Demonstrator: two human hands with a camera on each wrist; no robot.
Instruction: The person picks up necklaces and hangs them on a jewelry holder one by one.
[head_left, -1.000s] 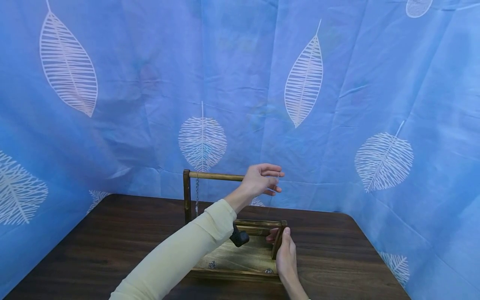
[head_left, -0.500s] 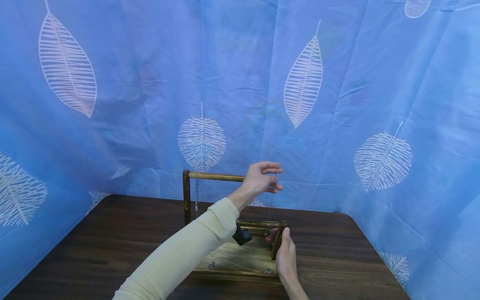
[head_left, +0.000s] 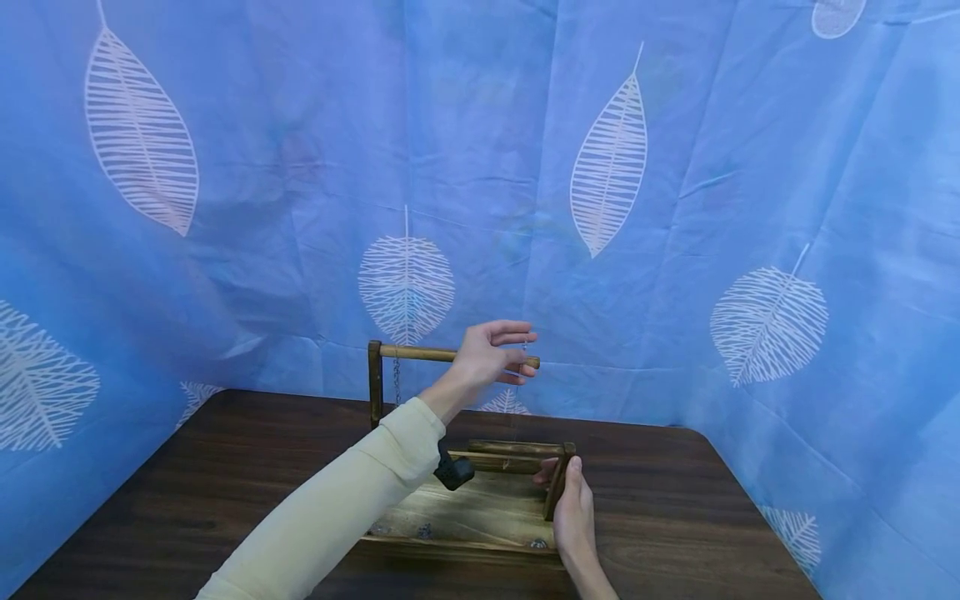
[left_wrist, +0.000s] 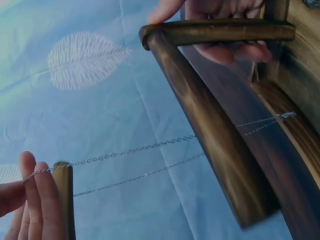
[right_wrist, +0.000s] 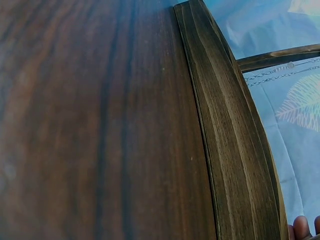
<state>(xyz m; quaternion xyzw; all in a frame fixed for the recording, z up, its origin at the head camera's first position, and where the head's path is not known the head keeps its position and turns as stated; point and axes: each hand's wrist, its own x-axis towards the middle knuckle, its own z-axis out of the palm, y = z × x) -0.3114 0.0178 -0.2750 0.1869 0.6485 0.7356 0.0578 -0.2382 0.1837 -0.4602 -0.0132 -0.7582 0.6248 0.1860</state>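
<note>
My left hand (head_left: 487, 354) pinches a thin silver chain necklace (left_wrist: 132, 149) beside the free end of the wooden jewelry stand's upper bar (head_left: 420, 353). Two strands run down from the fingers past the lower bar (left_wrist: 215, 130). In the left wrist view, one strand crosses in front of the upper bar's tip while the other meets its side; whether the loop encircles the bar I cannot tell. My right hand (head_left: 573, 508) grips the short post (left_wrist: 225, 31) at the stand's right side, thumb on the near face and fingers behind.
Another chain (head_left: 397, 379) hangs near the upper bar's left end, by the tall post (head_left: 376, 383). Small metallic pieces (head_left: 424, 530) lie on the stand's base (head_left: 495, 500). Under it is a dark wooden table (head_left: 660, 517), with a blue leaf-print cloth (head_left: 480, 150) behind.
My left hand has moved left with the necklace, from beyond the upper bar's end to over it. The bar's tip now shows past the fingers. The right hand has stayed on the post.
</note>
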